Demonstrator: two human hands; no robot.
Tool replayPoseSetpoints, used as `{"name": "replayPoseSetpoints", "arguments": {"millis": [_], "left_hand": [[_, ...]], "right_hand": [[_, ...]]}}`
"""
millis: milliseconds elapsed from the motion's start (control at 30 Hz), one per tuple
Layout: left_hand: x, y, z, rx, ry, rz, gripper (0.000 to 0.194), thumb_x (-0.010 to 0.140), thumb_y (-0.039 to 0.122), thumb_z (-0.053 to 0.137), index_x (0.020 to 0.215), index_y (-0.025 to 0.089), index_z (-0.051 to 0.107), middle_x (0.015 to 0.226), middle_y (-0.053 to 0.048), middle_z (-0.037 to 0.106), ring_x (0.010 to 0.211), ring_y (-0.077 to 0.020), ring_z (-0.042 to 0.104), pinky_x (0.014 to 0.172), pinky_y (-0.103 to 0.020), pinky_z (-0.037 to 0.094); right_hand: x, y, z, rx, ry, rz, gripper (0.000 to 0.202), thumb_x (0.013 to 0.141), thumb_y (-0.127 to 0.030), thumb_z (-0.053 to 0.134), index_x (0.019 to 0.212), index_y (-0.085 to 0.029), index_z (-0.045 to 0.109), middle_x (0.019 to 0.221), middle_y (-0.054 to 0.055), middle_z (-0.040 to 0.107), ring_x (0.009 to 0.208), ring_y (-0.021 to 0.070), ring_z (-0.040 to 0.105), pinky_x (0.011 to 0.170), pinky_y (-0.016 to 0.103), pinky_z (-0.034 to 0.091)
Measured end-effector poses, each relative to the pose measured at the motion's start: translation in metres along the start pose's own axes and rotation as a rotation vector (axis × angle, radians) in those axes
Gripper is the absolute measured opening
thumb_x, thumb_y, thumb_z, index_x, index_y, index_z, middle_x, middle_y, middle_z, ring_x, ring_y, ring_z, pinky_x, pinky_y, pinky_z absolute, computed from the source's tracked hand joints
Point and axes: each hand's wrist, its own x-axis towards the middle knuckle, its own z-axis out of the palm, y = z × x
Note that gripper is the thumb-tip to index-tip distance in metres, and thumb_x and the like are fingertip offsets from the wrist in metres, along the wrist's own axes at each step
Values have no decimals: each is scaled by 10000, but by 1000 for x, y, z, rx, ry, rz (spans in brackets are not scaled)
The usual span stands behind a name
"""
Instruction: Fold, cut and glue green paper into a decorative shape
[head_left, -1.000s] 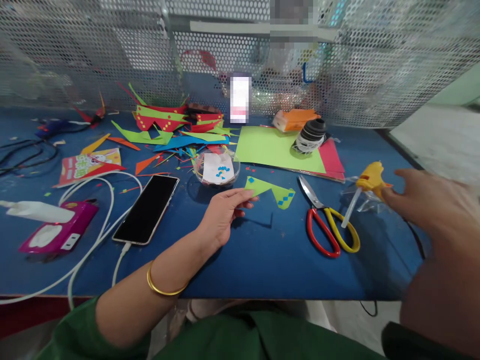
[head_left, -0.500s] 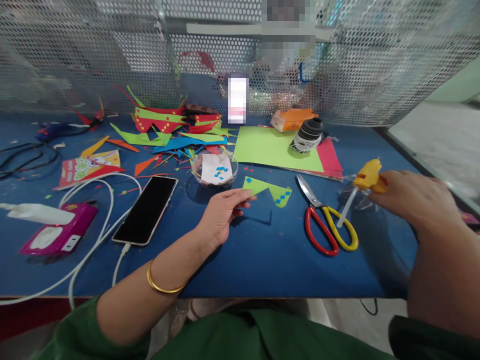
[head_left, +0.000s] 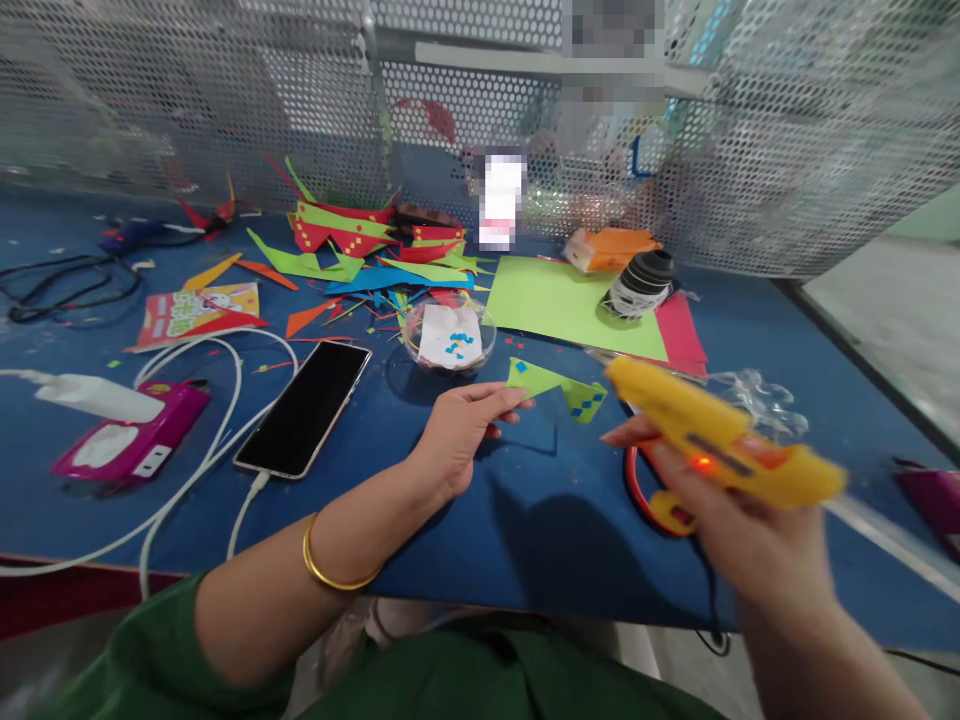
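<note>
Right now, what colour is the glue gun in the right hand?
The glue gun is mostly yellow, seen in the head view.

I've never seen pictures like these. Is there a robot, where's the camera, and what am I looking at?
There is no robot: these are a person's two bare hands. Every picture comes from one camera worn on that person's head, looking forward and down. The left hand pinches a green paper cutout dotted with blue diamonds. The right hand grips a yellow glue gun. On the blue table lie a phone, a clear bowl and scissors, partly hidden by the right hand.
</note>
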Motion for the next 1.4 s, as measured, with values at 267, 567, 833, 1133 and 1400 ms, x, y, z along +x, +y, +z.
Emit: {"name": "replayPoseSetpoints", "arguments": {"millis": [267, 567, 833, 1133, 1400], "left_hand": [[1, 1, -1, -59, 35, 12, 182, 628, 337, 836, 734, 195, 797, 775, -52, 743, 664, -108, 552, 563, -229, 339], [0, 2, -1, -11, 37, 59, 134, 657, 318, 815, 722, 202, 802, 737, -41, 727, 667, -117, 540, 572, -237, 337], [0, 1, -1, 14, 35, 74, 140, 650, 317, 823, 731, 205, 806, 666, -6, 685, 645, -99, 520, 584, -236, 333], [1, 1, 0, 21, 43, 67, 139, 646, 306, 813, 739, 203, 807, 632, 2, 664, 619, -91, 500, 588, -244, 327], [1, 1, -1, 13, 26, 74, 102, 663, 296, 810, 728, 217, 806, 650, 4, 681, 625, -89, 507, 591, -246, 331]], "right_hand": [[-3, -9, 42, -146, -154, -232, 78, 911, -317, 612, 874, -248, 612, 790, 6, 698, 593, 155, 646, 510, 267, 497], [-1, -8, 42, -298, -163, -345, 93, 934, -296, 591, 858, -256, 555, 661, -19, 584, 509, 137, 583, 468, 259, 440], [-2, -10, 41, -324, -206, -299, 183, 949, -311, 577, 806, -244, 483, 674, -28, 552, 541, 123, 563, 496, 244, 416], [-1, -7, 41, -409, -210, -371, 201, 959, -337, 566, 826, -222, 468, 695, -34, 518, 551, 102, 524, 518, 231, 391], [-1, -6, 42, -432, -190, -385, 233, 966, -364, 553, 813, -224, 448, 676, -43, 494, 521, 95, 487, 498, 226, 374]]}}
